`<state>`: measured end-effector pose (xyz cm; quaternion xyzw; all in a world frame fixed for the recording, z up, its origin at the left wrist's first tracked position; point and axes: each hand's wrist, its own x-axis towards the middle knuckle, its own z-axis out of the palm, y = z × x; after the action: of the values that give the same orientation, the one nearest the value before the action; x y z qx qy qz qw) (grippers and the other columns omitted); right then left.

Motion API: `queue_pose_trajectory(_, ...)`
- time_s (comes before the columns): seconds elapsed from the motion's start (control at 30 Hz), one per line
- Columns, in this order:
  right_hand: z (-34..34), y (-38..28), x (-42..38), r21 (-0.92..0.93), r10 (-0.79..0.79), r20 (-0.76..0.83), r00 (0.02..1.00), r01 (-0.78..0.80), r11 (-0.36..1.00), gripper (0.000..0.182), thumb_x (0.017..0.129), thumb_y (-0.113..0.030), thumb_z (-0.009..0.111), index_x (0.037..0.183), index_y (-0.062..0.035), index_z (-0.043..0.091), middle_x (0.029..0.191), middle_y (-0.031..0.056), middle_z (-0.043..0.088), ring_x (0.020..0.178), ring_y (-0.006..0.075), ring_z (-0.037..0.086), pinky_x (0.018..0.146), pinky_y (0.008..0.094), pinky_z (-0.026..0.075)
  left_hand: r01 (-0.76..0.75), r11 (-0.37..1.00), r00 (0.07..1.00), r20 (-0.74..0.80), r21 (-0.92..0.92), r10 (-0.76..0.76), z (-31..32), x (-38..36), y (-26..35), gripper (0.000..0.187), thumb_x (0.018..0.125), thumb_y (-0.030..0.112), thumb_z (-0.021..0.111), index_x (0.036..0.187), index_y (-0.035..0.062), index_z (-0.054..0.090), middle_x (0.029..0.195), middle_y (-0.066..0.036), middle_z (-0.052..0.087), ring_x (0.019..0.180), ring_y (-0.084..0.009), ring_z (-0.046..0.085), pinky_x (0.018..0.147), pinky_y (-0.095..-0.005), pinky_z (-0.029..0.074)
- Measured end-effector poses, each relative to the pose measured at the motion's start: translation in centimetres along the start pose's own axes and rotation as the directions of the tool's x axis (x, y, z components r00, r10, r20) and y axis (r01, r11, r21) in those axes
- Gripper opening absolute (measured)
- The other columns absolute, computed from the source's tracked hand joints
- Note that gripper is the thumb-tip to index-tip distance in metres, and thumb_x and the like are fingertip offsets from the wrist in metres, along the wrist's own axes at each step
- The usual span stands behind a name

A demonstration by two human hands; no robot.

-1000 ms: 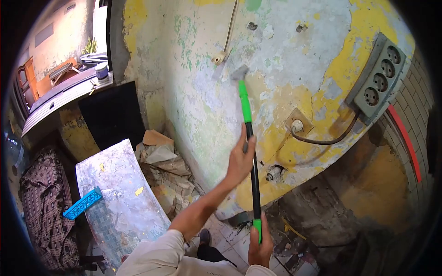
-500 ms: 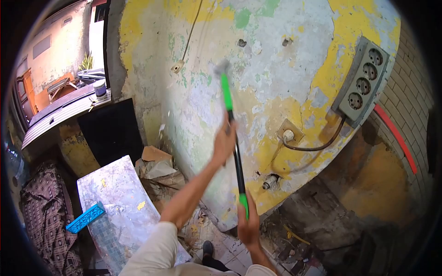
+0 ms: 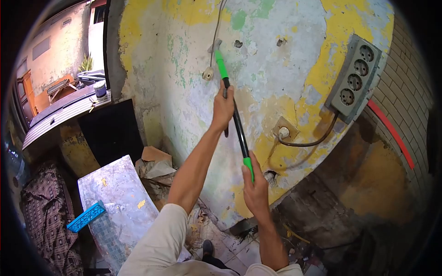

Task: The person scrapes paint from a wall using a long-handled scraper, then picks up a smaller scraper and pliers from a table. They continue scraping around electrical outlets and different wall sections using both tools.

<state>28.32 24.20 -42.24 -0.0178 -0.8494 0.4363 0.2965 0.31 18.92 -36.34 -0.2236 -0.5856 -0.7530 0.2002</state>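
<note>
My left hand [image 3: 223,108] is closed around the upper black part of a long-handled scraper [image 3: 239,126]. A slim dark piece also shows just above and below that hand; I cannot make out what it is. My right hand [image 3: 256,191] grips the green lower end of the handle. The scraper slants up to the left, its greyish head at the peeling wall [image 3: 193,110], beside a hanging cord. A small beige socket [image 3: 208,73] dangles from that cord, left of the green neck.
A grey socket strip [image 3: 354,78] is on the wall at right, its cable running to a plug [image 3: 283,132]. Lower left stands a worn whitish board [image 3: 124,184] with a blue plastic piece [image 3: 86,216] on it. Debris and torn cardboard [image 3: 156,155] lie below.
Both hands and the scraper have moved up the wall, the head going slightly left. The hanging socket has shifted to the right, and its cord now lies by the scraper head.
</note>
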Motion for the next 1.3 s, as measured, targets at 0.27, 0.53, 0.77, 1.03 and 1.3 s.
queue_pose_trajectory(0.27,0.4,6.9,-17.3,-0.104,0.078,-0.175,0.981,-0.097,0.99,0.055,0.116,-0.021,0.052,0.161,0.0079,0.042,0.141,0.0266,0.065,0.125,0.0266,0.063,0.105,0.0335,0.05,0.067,0.97,0.967,0.224,0.232,-0.121,2.0,-17.5,1.3,0.072,0.115,0.039,0.052,0.175,0.0195,0.019,0.081,-0.026,0.071,0.067,-0.0346,0.069,0.065,-0.0451,0.054)
queue_pose_trajectory(0.53,-1.8,4.3,-12.2,0.11,0.177,-0.146,0.973,-0.162,0.981,0.054,0.115,-0.021,0.053,0.16,0.0083,0.043,0.138,0.0254,0.067,0.121,0.0244,0.066,0.1,0.0345,0.052,-0.13,0.979,0.986,0.121,0.16,0.111,4.4,-11.1,3.7,0.07,0.114,0.038,0.053,0.174,0.015,0.024,0.075,-0.025,0.064,0.066,-0.0375,0.069,0.062,-0.0443,0.05)
queue_pose_trajectory(0.77,-0.6,3.0,-9.0,0.308,0.29,-0.055,0.955,-0.26,0.915,0.051,0.116,-0.016,0.051,0.161,0.0067,0.043,0.151,0.0265,0.06,0.14,0.0299,0.058,0.114,0.0381,0.045,-0.101,0.983,0.989,0.123,0.155,0.082,3.4,-8.6,4.7,0.066,0.115,0.032,0.055,0.171,0.0061,0.031,0.072,-0.003,0.047,0.067,-0.0127,0.045,0.063,-0.0337,0.045)
queue_pose_trajectory(1.03,-0.7,0.8,-7.2,0.188,0.114,-0.138,0.984,-0.087,0.978,0.051,0.114,-0.011,0.055,0.162,0.0042,0.044,0.134,0.0177,0.065,0.105,0.0186,0.065,0.09,0.032,0.053,-0.142,0.986,0.984,0.124,0.083,0.132,2.8,-4.8,7.4,0.068,0.114,0.038,0.055,0.167,0.0002,0.035,0.075,-0.007,0.051,0.069,-0.0156,0.047,0.064,-0.0356,0.045)
queue_pose_trajectory(1.3,-1.4,-6.1,-7.8,0.542,0.187,0.11,0.976,-0.217,0.812,0.064,0.112,-0.004,0.051,0.171,-0.0054,0.026,0.082,-0.0026,0.054,0.059,0.0033,0.044,0.053,0.0226,0.04,-0.127,0.992,0.978,0.166,-0.001,0.125,0.3,-3.9,9.2,0.07,0.114,0.04,0.057,0.163,-0.0068,0.04,0.089,-0.003,0.06,0.082,-0.0126,0.051,0.076,-0.0305,0.049)
